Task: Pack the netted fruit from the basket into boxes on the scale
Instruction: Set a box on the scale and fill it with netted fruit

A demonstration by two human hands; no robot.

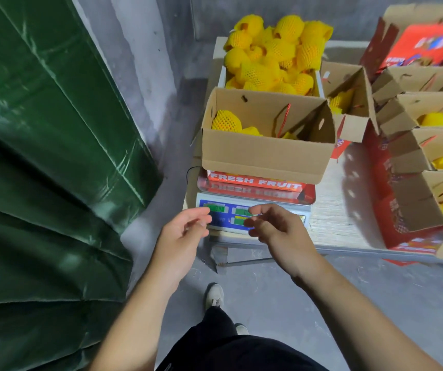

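While both hands hang in front of the scale [252, 212], neither holds anything. Left hand [181, 234]: palm turned inward, fingers loosely curled, empty. Right hand [276, 227]: fingers loosely bent, thumb out, empty, just over the scale's display. Open cardboard box [266, 153] sits on the scale pan, beyond the hands, flaps up. Netted fruit [226, 121] lies in the box's left end; a few more yellow pieces beside it. Basket [221, 76] behind the box, heaped with yellow netted fruit, well apart from both hands. More open boxes [413, 145] stand to the right on the table [330, 220].
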